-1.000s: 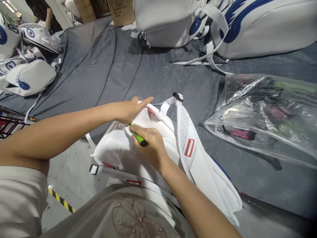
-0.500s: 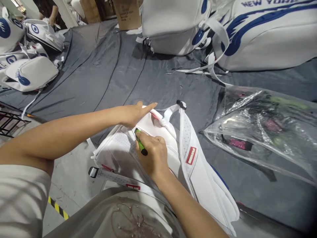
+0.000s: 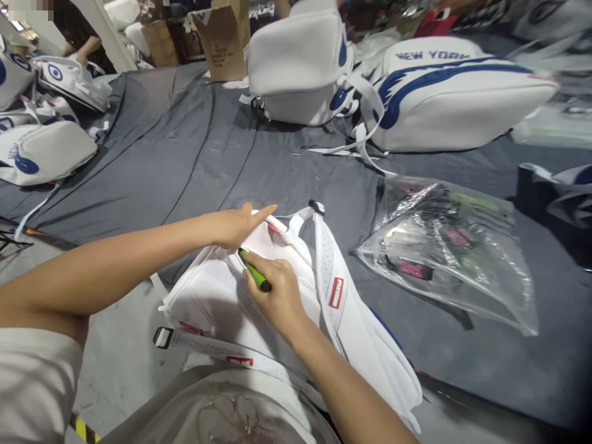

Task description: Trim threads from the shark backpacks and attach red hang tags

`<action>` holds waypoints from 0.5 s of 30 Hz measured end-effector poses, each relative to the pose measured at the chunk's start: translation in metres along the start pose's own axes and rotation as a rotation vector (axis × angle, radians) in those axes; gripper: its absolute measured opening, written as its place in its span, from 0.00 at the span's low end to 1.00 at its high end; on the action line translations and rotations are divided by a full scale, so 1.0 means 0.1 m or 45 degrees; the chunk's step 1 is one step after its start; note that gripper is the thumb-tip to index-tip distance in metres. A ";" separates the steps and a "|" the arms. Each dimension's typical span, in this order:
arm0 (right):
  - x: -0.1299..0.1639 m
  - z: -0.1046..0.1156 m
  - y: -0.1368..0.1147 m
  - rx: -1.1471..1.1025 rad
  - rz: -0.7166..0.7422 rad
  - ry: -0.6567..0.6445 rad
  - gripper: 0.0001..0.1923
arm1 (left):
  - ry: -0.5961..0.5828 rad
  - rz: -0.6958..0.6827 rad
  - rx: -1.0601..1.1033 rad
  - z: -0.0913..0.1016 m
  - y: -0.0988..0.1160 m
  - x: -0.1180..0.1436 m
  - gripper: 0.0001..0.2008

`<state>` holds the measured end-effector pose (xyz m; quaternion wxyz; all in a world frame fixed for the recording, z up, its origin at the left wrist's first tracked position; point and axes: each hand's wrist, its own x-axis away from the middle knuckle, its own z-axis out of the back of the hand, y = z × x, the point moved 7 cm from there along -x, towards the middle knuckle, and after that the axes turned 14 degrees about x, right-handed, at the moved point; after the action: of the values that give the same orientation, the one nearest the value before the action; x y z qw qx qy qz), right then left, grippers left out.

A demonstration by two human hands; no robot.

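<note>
A white backpack (image 3: 296,314) lies against my body at the table's edge, its straps and padded back facing me. My left hand (image 3: 240,226) grips its upper edge beside the top handle. One finger points out to the right, and the other fingers are partly hidden. In my right hand (image 3: 277,293) is a green pen-like tool (image 3: 254,269) with black ends. Its far tip meets the white fabric just below my left hand. A shoulder strap with a red label (image 3: 337,292) runs down on the right; another strap with a black buckle (image 3: 163,337) hangs at the left.
A clear plastic bag (image 3: 444,246) of dark, pink and green items lies right of the backpack. Finished-looking white bags (image 3: 444,117) stand at the back, with more white bags (image 3: 50,151) at left. A cardboard box (image 3: 224,46) sits behind. Another person's arm (image 3: 89,48) shows far left.
The view has tilted up and shifted right, so everything sits lower and further left. The green tool lies at a flatter angle in my right hand. My left hand keeps its place.
</note>
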<state>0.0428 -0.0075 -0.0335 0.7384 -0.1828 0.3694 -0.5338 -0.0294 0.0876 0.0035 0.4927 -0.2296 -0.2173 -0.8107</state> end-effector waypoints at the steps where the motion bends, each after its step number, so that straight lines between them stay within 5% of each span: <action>1: 0.00 -0.01 -0.01 0.013 -0.025 0.009 0.15 | 0.014 -0.031 -0.003 -0.01 0.00 0.00 0.54; 5: -0.02 0.00 -0.03 -0.211 -0.090 -0.230 0.14 | 0.096 -0.094 0.002 -0.05 -0.08 0.01 0.52; 7: 0.01 0.21 0.05 -0.456 -0.158 -0.257 0.12 | 0.115 -0.116 0.014 -0.07 -0.16 -0.02 0.51; 11: 0.34 1.07 0.50 -0.587 -0.290 0.247 0.08 | 0.127 -0.144 -0.014 -0.11 -0.27 -0.12 0.52; 13: 0.63 1.50 0.92 -0.233 -0.457 0.567 0.10 | 0.156 -0.125 -0.039 -0.12 -0.27 -0.13 0.53; 15: 0.82 1.74 1.38 0.351 -0.681 0.578 0.13 | 0.178 -0.111 -0.054 -0.12 -0.23 -0.12 0.53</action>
<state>0.2747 -0.0545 -0.0387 0.4900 -0.0487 0.3876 -0.7793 -0.0474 0.0989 -0.0157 0.4660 -0.1730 -0.1749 -0.8499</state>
